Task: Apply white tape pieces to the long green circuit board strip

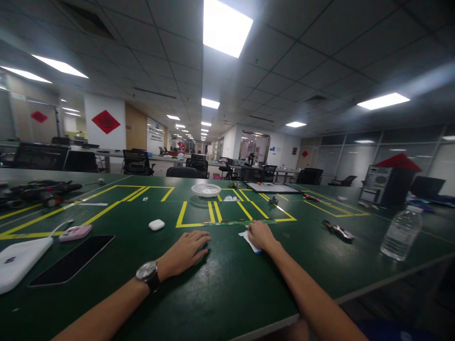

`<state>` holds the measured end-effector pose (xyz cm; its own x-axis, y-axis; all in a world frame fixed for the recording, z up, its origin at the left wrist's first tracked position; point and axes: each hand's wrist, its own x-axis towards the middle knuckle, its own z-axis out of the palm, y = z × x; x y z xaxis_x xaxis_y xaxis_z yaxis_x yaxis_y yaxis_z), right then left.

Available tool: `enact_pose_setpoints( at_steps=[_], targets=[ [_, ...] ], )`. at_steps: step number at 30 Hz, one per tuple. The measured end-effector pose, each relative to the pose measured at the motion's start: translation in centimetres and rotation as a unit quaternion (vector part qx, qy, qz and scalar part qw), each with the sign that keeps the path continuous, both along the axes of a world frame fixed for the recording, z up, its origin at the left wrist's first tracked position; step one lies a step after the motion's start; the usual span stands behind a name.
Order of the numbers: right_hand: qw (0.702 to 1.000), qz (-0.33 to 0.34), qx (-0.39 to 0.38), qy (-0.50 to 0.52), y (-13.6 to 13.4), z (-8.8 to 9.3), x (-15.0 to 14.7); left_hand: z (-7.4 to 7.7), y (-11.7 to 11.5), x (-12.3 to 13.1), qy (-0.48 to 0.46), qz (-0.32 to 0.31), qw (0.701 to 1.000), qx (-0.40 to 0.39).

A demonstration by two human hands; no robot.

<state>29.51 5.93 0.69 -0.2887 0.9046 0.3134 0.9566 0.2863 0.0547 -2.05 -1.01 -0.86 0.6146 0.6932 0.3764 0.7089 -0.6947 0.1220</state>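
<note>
My left hand [185, 252], with a wristwatch [148, 274] on its wrist, lies flat on the green table [227, 284], fingers stretched out and holding nothing. My right hand [260, 235] rests with curled fingers on a small white cloth or paper [250, 241], pressing it to the table. Just beyond both hands a long thin green strip [238, 222] lies along the front edge of a yellow-taped rectangle.
A black phone [73, 259], white device [19, 259], pink gadget [75, 232] and white earbud case [156, 225] lie at left. White basket [206, 190] and flat panel [272, 187] sit farther back. Pliers [338, 230] and water bottle [401, 233] stand right. Office chairs lie beyond.
</note>
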Motion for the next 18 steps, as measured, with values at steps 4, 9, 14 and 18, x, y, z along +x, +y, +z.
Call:
enact_pose_setpoints(
  at_steps=[4, 9, 14, 18],
  targets=[
    [0.978, 0.199, -0.042, 0.052, -0.8, 0.6, -1.5, -0.1, 0.0, 0.0, 0.000, -0.003, 1.000, 0.001],
    [0.923, 0.356, -0.100, 0.108, -2.2, 0.8, -3.7, -0.2, 0.0, -0.1, 0.009, 0.002, 1.000, 0.007],
    [0.928, 0.331, -0.089, 0.147, -2.2, 0.7, -4.4, 0.0, 0.1, -0.1, 0.009, 0.003, 1.000, 0.008],
    [0.981, 0.138, 0.026, 0.134, -0.5, 0.9, -2.6, 0.1, 0.1, -0.1, -0.005, -0.003, 1.000, 0.015]
  ],
)
